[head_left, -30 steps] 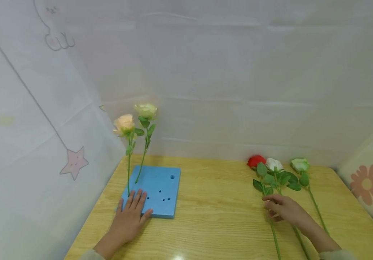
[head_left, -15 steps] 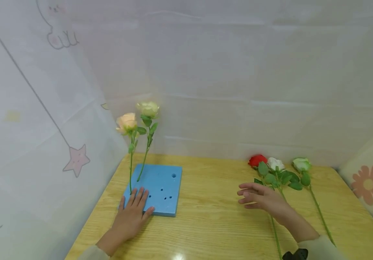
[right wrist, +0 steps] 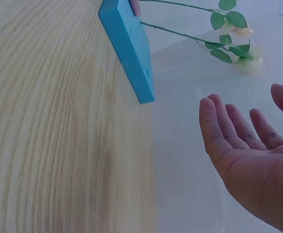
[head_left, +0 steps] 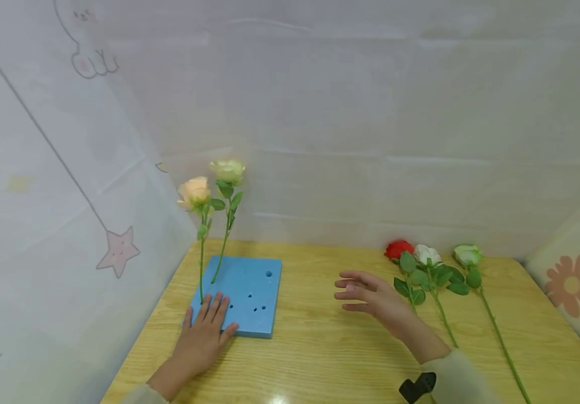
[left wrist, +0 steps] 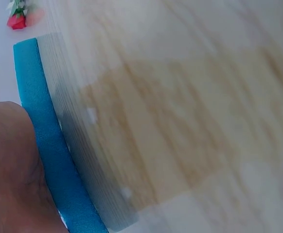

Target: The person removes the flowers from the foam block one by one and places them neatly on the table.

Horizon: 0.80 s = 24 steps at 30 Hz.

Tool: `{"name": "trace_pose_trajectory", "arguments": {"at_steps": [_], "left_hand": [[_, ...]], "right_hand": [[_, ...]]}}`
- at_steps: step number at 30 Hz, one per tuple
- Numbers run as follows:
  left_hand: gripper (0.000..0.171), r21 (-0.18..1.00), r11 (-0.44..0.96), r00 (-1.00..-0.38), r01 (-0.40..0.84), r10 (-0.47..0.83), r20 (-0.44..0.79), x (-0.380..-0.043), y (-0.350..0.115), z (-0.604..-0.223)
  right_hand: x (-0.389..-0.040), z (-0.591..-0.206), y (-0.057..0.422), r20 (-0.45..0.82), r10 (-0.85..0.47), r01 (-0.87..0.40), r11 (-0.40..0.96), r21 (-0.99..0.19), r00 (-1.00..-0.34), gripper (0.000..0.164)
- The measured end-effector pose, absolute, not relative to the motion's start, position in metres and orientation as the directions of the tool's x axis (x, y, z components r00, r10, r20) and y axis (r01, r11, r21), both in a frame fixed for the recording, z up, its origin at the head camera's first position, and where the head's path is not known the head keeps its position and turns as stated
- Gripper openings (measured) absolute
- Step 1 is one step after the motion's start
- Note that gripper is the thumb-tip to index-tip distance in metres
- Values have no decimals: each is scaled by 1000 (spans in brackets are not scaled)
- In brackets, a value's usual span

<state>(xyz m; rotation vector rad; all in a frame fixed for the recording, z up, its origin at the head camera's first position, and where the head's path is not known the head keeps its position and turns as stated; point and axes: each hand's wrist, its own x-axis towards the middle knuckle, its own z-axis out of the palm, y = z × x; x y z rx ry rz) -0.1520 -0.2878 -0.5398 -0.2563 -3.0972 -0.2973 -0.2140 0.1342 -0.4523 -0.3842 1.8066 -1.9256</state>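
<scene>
My left hand (head_left: pixel 201 339) rests with spread fingers on the near left part of a blue foam board (head_left: pixel 242 322) that has several holes. Two roses stand upright in the board: a peach rose (head_left: pixel 195 192) just beyond my fingertips and a pale yellow-green rose (head_left: pixel 228 171) behind it. Over the table, between the board and the loose flowers, my right hand (head_left: pixel 378 303) hovers with relaxed fingers and holds nothing. Lying at the right are a red rose (head_left: pixel 399 249), a white rose (head_left: pixel 427 255) and a light green rose (head_left: pixel 468 255). My right forearm hides part of the stems.
The wooden table (head_left: pixel 310 348) meets a pale cloth wall (head_left: pixel 320 185) at the back. Patterned cloth also hangs on both sides, with a pink star at left and an orange flower at right. A black strap (head_left: pixel 418 387) sits on my right wrist.
My right hand has moved left, away from the red and white rose stems, with nothing in it. My left hand has stayed on the board.
</scene>
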Motion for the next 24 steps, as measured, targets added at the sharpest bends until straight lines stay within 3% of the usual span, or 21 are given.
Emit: {"name": "trace_pose_trajectory", "arguments": {"at_steps": [24], "left_hand": [[76,190,967,-985,168,158,67,-152,-287,-543]], "right_hand": [[-241,-465,24,-16,-552,151,-201,-968,-833,49]]}}
